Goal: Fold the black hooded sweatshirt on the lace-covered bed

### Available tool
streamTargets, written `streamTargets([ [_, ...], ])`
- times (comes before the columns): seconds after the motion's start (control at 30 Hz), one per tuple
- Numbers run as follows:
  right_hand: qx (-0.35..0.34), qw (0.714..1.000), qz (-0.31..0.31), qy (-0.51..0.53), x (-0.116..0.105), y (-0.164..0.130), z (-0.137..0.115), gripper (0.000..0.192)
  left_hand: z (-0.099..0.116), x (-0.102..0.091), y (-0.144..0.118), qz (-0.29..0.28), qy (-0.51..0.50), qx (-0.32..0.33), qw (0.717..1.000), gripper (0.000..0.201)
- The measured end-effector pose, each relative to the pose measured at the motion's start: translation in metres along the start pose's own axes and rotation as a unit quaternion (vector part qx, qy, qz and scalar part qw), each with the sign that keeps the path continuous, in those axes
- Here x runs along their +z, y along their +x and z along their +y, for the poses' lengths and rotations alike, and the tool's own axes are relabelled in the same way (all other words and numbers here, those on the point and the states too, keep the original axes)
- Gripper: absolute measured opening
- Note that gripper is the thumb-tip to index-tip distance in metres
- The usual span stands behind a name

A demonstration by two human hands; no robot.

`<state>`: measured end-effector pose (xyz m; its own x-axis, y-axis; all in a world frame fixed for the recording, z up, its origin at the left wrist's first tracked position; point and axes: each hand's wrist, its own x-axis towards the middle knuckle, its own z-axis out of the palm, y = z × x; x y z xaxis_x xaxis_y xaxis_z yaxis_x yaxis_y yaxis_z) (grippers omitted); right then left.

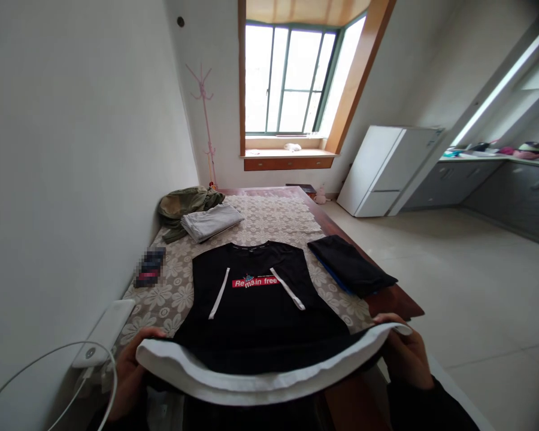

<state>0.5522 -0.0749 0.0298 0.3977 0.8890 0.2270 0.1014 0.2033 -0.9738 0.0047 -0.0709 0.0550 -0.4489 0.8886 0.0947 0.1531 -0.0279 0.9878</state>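
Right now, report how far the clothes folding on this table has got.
Done: a grey folded garment and a black folded garment lie flat. In hand: left hand and right hand grip the black shirt's white hem. Left: the crumpled green garment.

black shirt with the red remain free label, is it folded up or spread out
Partly folded: the black shirt with white hem lies face up with both sides tucked under, its hem lifted by the left hand and right hand.

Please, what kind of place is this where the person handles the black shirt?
Probably a room in a home, a small flat. The black shirt lies on a table with a lace cloth, folded clothes beside it. A white fridge and a kitchen counter stand at the right, under a window.
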Motion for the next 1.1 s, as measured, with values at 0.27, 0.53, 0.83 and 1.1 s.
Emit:
streamTargets([
  [0.27,-0.076,0.996,0.055,0.008,0.070,0.148,-0.014,0.044,0.036,0.032,0.116,0.019,-0.070,0.017,0.997,0.060],
  [0.53,0.008,0.913,-0.066,-0.402,0.178,0.247,0.061,0.042,-0.029,0.115,0.242,-0.021,0.347,0.045,0.937,0.032],
  [0.83,0.060,0.845,-0.068,-0.528,0.179,0.248,0.100,0.053,-0.063,0.118,0.251,-0.030,0.394,0.039,0.918,0.042],
  [1.1,0.066,0.811,-0.105,-0.571,0.178,0.249,0.090,0.051,-0.059,0.113,0.254,-0.058,0.365,0.002,0.929,0.042],
])
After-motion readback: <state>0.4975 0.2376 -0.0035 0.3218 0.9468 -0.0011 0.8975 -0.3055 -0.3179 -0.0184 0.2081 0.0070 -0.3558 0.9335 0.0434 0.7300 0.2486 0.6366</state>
